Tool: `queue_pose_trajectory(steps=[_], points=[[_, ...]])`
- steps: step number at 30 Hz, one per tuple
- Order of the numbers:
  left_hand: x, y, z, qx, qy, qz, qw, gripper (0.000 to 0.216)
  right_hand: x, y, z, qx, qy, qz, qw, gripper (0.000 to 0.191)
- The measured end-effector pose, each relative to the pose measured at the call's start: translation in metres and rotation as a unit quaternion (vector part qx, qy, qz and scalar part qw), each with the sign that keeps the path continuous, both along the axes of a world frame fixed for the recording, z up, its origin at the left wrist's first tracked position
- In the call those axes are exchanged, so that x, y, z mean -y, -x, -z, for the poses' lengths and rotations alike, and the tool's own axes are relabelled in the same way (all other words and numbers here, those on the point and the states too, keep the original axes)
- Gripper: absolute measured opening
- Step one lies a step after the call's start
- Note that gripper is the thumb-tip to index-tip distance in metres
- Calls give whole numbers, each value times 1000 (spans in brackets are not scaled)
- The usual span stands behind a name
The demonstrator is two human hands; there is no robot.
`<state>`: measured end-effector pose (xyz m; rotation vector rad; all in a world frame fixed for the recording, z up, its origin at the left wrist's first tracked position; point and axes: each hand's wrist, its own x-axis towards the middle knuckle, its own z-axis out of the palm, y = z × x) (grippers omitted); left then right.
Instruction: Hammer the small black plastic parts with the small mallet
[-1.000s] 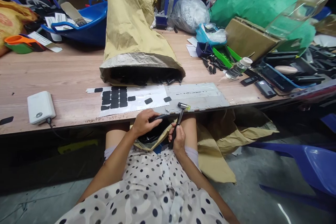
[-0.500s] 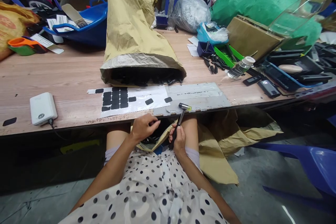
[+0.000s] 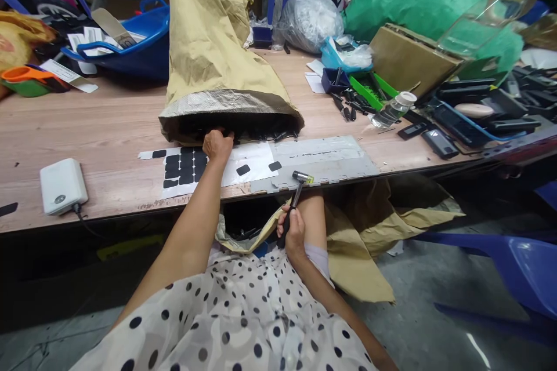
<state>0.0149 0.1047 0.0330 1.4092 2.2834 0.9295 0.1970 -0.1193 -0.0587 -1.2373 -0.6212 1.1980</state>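
Observation:
My left hand (image 3: 218, 144) reaches to the mouth of a tan paper sack (image 3: 230, 66) lying on the table. Its fingertips are lost in the dark opening among black parts (image 3: 261, 130), so whether they grip anything is hidden. My right hand (image 3: 294, 228) is closed around the black handle of a small hammer (image 3: 300, 181) with a metal head and a clear yellowish tip. The hammer head is raised by the table's front edge. Below the left forearm lies a white sheet (image 3: 232, 176) with rows of black rounded stickers (image 3: 186, 163). A second open sack (image 3: 261, 237) with black pieces is in my lap.
A grey board (image 3: 331, 156) lies along the front edge. At left stand a white power bank (image 3: 63, 186) with a cable and a blue basin (image 3: 143, 40). To the right are a clear bottle (image 3: 394, 110), a green tray (image 3: 372, 90) and black casings (image 3: 439, 144).
My left hand has moved from above the lap sack, up and forward over the sticker sheet, to the mouth of the sack on the table. The right hand still holds the hammer.

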Motion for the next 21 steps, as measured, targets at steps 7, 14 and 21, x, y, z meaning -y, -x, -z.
queue_pose_trajectory(steps=[7, 14, 21], points=[[56, 3, 0, -51, -115, 127, 984, 19, 1, 2, 1, 2, 4, 9, 1000, 41], [121, -14, 14, -48, -66, 390, 917, 16, 0, -1, 4, 24, 0, 10, 1000, 42], [117, -16, 15, -58, -35, 390, 918, 15, 7, -1, -4, 75, -12, 9, 997, 40]])
